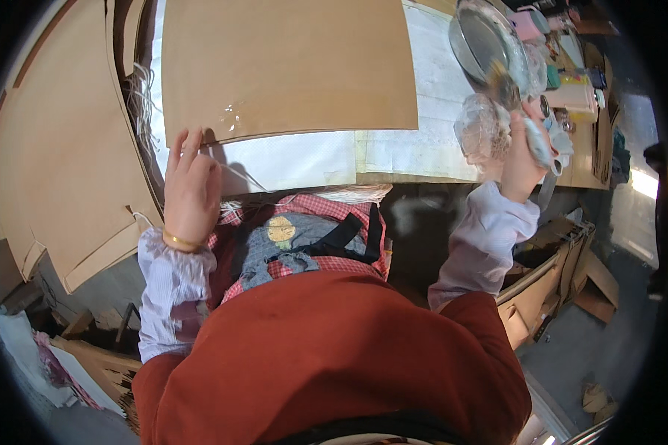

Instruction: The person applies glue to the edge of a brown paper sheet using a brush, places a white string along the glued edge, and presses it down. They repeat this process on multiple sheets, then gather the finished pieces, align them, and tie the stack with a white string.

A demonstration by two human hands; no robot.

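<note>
"What's in your right hand?"
"My fingers are wrapped around a brush with tan bristles and a pale handle, toward the right end of the desk. The bristles point away from me, past my fingers, at the near rim of a round grey metal pan. They're blurred, so I can't tell whether they touch it."

"Anything close to that hand?"
"A crumpled clear plastic bundle, just to its left."

"And your left hand?"
"Its fingertips are at the near edge of a flat brown cardboard sheet, close to the sheet's near left corner. I can't tell whether they pinch it or only rest there."

"How does that sheet lie?"
"On a white covering, toward the desk's left end and a little back from its near edge. A small glossy patch shines on it, just beyond my left fingertips. Loose white strings lie along the desk's left edge."
</note>
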